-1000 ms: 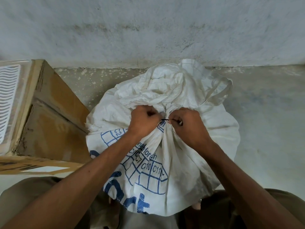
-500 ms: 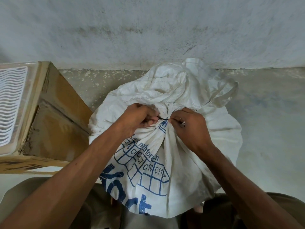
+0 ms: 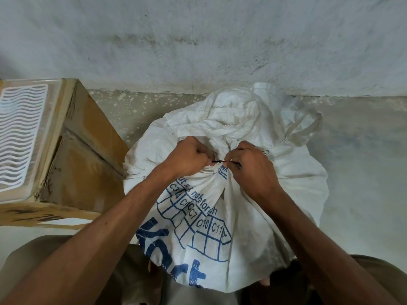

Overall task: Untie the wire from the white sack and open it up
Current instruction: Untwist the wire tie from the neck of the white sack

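Observation:
A full white sack (image 3: 220, 216) with blue print stands on the floor between my knees, its neck bunched together. A thin dark wire (image 3: 218, 161) runs across the gathered neck. My left hand (image 3: 189, 157) is clenched on the wire's left end and the cloth beside it. My right hand (image 3: 251, 170) pinches the wire's right end against the neck. A short stretch of wire shows between the two fists; the part that goes around the neck is hidden. The loose sack mouth (image 3: 237, 115) flops above my hands.
A brown cardboard box (image 3: 83, 155) stands to the left of the sack, with a white slotted plastic tray (image 3: 19, 137) on top. A stained white wall (image 3: 198, 40) rises just behind the sack. Bare concrete floor (image 3: 363, 161) lies to the right.
My left hand has turned and shifted slightly up along the neck while still gripping the wire. The right hand stays pinched on its end. The sack remains tied.

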